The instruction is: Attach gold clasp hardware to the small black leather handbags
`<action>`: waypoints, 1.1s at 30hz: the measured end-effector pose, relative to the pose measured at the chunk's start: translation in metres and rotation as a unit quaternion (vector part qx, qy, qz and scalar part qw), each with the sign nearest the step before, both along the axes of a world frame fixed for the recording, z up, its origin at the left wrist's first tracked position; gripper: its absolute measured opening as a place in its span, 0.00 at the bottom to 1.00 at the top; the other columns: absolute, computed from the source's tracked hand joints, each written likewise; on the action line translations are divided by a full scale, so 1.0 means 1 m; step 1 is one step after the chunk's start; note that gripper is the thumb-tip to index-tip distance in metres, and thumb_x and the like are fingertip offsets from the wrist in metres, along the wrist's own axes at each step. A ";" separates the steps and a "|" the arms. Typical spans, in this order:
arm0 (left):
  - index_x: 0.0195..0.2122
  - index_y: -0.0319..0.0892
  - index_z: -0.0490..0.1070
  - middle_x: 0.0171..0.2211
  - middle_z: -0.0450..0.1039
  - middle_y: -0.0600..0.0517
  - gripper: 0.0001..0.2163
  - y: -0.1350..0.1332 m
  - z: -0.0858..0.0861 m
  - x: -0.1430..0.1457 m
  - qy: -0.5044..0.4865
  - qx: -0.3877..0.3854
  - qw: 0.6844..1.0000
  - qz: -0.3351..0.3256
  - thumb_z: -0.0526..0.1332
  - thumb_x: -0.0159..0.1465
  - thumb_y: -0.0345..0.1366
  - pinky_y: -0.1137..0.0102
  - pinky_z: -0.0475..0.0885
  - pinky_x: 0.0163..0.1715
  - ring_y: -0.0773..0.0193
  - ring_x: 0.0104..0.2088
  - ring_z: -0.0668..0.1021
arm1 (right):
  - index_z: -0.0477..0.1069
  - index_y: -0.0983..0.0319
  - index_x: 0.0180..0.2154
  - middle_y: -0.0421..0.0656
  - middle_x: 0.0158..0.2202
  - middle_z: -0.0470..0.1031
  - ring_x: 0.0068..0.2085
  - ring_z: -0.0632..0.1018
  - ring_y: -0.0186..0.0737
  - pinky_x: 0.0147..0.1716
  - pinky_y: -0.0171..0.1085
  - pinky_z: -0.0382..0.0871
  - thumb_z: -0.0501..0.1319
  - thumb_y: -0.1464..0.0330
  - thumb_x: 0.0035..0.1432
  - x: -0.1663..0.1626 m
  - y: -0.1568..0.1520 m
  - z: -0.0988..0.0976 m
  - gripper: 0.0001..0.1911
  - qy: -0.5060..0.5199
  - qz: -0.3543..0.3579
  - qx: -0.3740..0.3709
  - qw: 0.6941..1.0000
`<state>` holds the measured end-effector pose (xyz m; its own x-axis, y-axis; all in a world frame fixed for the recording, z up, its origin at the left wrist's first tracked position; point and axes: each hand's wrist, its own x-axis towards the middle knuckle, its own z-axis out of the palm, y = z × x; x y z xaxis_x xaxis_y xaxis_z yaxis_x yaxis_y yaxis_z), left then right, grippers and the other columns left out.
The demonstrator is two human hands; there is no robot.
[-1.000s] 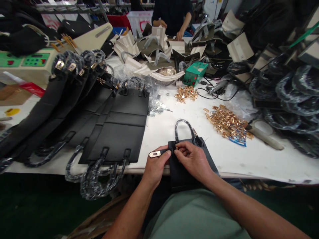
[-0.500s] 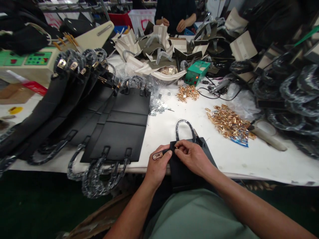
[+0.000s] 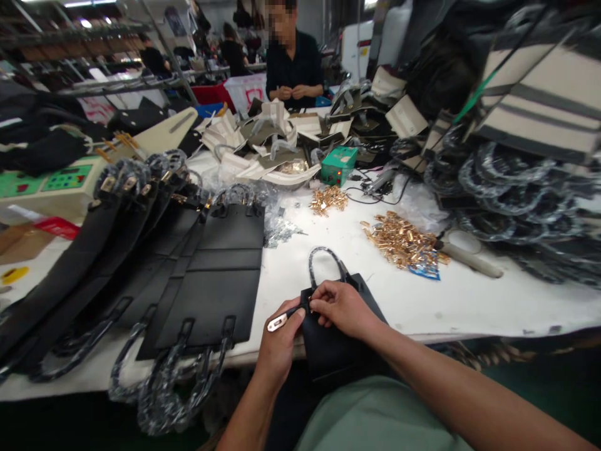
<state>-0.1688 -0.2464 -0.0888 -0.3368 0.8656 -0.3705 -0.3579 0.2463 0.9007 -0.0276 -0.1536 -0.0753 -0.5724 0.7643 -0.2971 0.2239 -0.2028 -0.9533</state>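
Note:
A black handbag panel (image 3: 335,351) with a plastic-wrapped handle (image 3: 323,252) hangs partly over the table's front edge, against my body. My left hand (image 3: 280,341) is closed on a black strap (image 3: 295,308) at the panel's upper left; the strap ends in a gold metal plate (image 3: 277,322) with a slot. My right hand (image 3: 340,307) pinches at the strap's inner end, where a small glint of gold shows between the fingertips. What exactly that small piece is, I cannot make out.
Black bag panels (image 3: 211,282) lie stacked at left. Gold hardware (image 3: 399,241) is heaped at right, with a smaller gold pile (image 3: 328,200) behind it near a green box (image 3: 339,164). Wrapped handles (image 3: 507,188) pile up far right. A co-worker (image 3: 293,62) is across the table.
The camera view has tilted up, showing more of the room and the co-worker. Both hands keep their hold at the same spot on the strap and panel.

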 end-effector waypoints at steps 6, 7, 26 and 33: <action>0.45 0.40 0.76 0.38 0.81 0.48 0.20 0.012 0.016 0.012 -0.026 -0.029 0.998 0.052 0.71 0.52 0.41 0.64 0.75 0.40 0.53 0.40 0.81 | 0.73 0.61 0.36 0.36 0.23 0.73 0.23 0.76 0.33 0.21 0.29 0.69 0.64 0.64 0.57 0.019 0.005 0.017 0.08 0.063 0.010 0.018 0.998; 0.44 0.40 0.76 0.37 0.81 0.48 0.19 0.013 0.019 0.013 -0.021 -0.033 0.998 0.043 0.71 0.52 0.41 0.65 0.76 0.38 0.53 0.39 0.82 | 0.73 0.61 0.36 0.37 0.24 0.74 0.24 0.77 0.33 0.23 0.30 0.69 0.64 0.63 0.58 0.028 0.009 0.020 0.08 0.063 0.002 0.044 0.997; 0.41 0.39 0.75 0.36 0.82 0.43 0.16 0.032 0.035 0.035 -0.165 -0.069 0.984 0.016 0.73 0.52 0.34 0.57 0.78 0.41 0.48 0.39 0.83 | 0.73 0.63 0.46 0.47 0.51 0.73 0.52 0.73 0.47 0.54 0.53 0.66 0.61 0.60 0.65 0.079 0.212 0.017 0.14 -0.434 -0.010 0.357 0.827; 0.44 0.38 0.75 0.35 0.82 0.44 0.19 0.033 0.025 0.030 -0.146 -0.079 0.985 0.054 0.72 0.51 0.36 0.58 0.77 0.40 0.50 0.36 0.83 | 0.74 0.61 0.39 0.47 0.41 0.79 0.43 0.77 0.44 0.43 0.39 0.67 0.60 0.66 0.61 0.085 0.191 0.033 0.07 -0.310 -0.051 0.334 0.889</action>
